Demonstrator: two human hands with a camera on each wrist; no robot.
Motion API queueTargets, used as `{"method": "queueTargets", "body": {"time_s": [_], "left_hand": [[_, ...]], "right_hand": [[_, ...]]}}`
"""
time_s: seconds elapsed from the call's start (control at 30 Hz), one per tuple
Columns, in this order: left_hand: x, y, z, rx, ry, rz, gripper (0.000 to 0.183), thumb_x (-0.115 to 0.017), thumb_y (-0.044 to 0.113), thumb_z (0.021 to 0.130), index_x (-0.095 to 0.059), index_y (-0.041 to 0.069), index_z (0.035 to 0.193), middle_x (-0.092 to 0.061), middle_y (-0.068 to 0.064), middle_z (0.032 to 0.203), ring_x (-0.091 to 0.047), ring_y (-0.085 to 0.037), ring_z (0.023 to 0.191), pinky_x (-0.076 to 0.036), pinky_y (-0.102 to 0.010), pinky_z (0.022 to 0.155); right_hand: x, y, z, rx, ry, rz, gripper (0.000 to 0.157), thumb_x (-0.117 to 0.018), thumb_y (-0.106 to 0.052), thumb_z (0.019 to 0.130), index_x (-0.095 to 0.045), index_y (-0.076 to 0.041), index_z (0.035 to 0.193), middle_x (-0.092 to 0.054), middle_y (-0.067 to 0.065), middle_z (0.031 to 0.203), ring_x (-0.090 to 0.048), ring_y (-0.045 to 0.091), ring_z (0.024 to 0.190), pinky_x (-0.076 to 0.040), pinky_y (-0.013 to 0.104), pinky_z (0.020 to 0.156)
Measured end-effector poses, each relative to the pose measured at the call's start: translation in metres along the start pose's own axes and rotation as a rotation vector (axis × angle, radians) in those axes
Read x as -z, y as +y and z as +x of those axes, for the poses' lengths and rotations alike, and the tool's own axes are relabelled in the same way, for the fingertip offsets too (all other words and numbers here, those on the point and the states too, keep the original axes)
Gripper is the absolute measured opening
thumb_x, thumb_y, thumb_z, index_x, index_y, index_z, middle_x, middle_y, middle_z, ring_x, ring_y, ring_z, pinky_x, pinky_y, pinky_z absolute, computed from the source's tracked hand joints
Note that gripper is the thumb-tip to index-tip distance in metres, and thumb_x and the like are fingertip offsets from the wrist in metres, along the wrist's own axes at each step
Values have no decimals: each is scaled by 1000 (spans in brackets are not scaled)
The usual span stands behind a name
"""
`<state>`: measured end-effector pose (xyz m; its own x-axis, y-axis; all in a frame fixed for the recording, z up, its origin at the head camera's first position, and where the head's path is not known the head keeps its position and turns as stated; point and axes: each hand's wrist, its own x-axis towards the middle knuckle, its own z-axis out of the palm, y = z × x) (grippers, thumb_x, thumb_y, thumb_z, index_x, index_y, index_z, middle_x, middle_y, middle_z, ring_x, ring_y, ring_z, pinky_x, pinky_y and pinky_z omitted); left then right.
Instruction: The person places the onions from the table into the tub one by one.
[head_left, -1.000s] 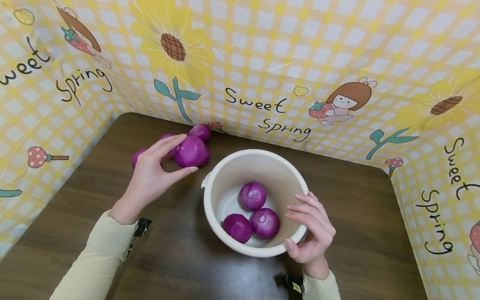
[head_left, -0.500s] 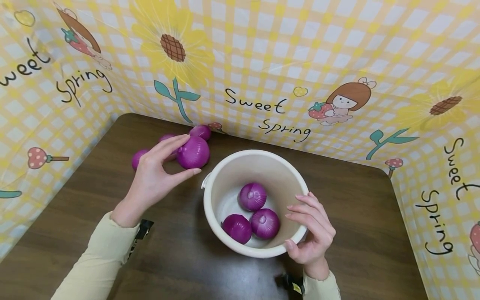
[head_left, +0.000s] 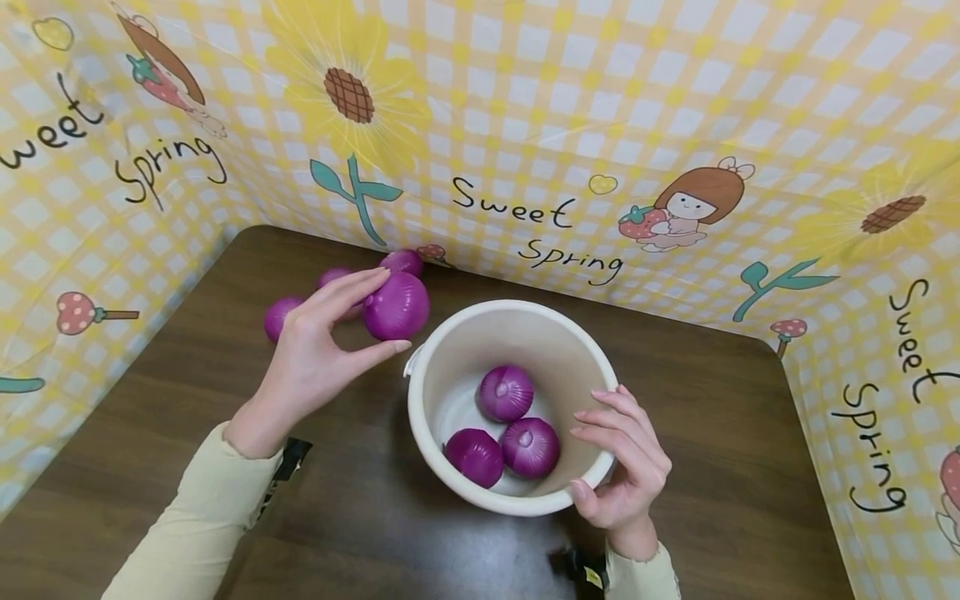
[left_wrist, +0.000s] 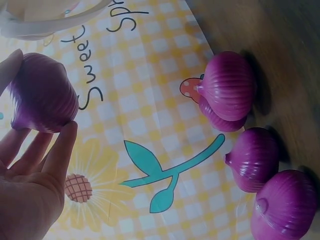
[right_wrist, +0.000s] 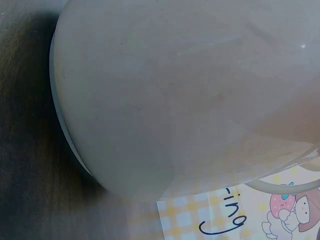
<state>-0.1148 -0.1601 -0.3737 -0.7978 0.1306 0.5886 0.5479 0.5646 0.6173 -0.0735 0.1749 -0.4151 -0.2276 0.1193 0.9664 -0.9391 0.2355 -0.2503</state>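
Note:
My left hand (head_left: 303,354) grips a purple onion (head_left: 397,306) between thumb and fingertips, left of the bucket. The left wrist view shows this held onion (left_wrist: 44,92) raised, apart from the other onions. A cream bucket (head_left: 417,417) stands upright on the table with three purple onions (head_left: 506,392) at its bottom. At its right side my right hand (head_left: 628,454) holds the rim, with the fingers over the inner side and the thumb at the front. The bucket's outer wall (right_wrist: 175,100) fills most of the right wrist view, where the right hand's fingers are hidden.
Several loose onions lie on the table's back left, such as one (head_left: 281,318) left of my hand and another (head_left: 403,262) by the cloth. A patterned yellow cloth (head_left: 510,125) walls the dark wooden table (head_left: 720,433) at the back and sides.
My left hand has moved slightly to the right with its onion, nearer the bucket's rim. The right hand and the bucket have stayed in place.

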Motion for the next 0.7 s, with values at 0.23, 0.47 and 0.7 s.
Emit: {"method": "queueTargets", "body": {"time_s": [0.23,0.47,0.7], "left_hand": [[-1,7,1,-24,-2,-39,82,-99,8,64,-65,11,139,-60,0,140,-57,-21,126,-50,-23,97],[-2,16,3,-60,6,-62,82,-99,7,63,-66,9,137,-60,-3,140,-57,-23,127,-50,-24,97],[-3,20,4,-72,-11,-58,82,-99,7,63,-65,9,138,-60,-2,141,-56,-22,129,-50,-25,98]], "right_hand": [[0,-1,-1,-2,1,2,53,-74,-44,84,-69,7,67,-69,21,72,-66,44,82,-49,52,99],[0,0,-1,3,2,1,54,-74,-44,84,-69,6,66,-69,21,71,-66,44,81,-50,52,98],[0,0,0,4,3,2,53,-74,-43,84,-69,6,66,-69,21,71,-66,43,82,-50,52,98]]}}
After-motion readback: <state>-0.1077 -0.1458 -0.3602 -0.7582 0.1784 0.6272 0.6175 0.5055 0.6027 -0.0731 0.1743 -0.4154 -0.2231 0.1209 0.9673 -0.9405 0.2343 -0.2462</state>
